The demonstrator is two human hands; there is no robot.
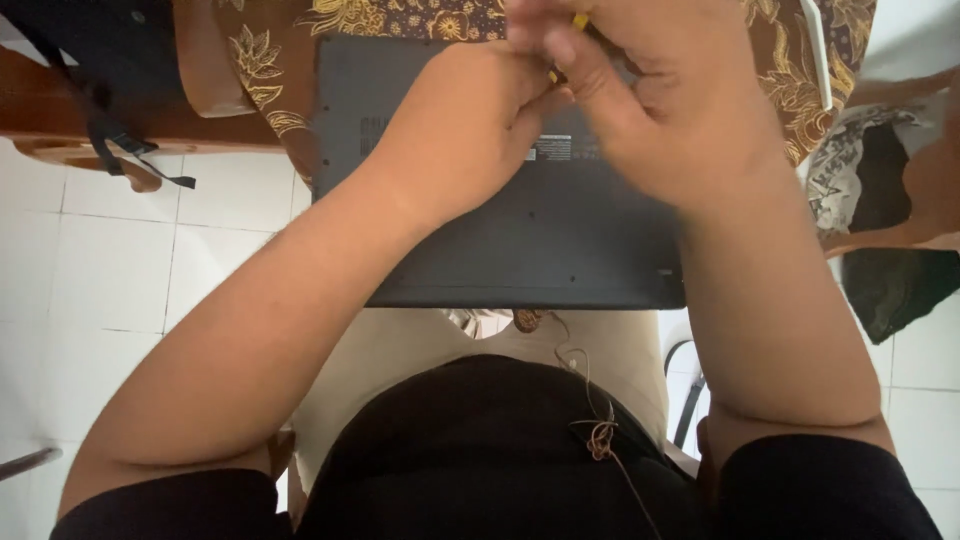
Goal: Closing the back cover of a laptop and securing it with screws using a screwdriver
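A small yellow-handled tool (pixel 580 20) at twelve o'clock is pinched by the closed right hand (pixel 650 100) and steadied by the curled left hand (pixel 480 120) over the upturned laptop (pixel 560 230), where a slip could plausibly gouge the casing.

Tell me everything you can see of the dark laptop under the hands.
The laptop lies bottom-up and flat on a brown cloth with a gold floral print. Its underside is a matte dark grey panel, plastic by the look, with small screw holes, a vent grille at left and a pale label near the middle. Its near edge overhangs the person's lap. The left hand rests on the panel; the right hand hovers above it, pinching a small yellow-tipped tool. The far edge is hidden by the hands.
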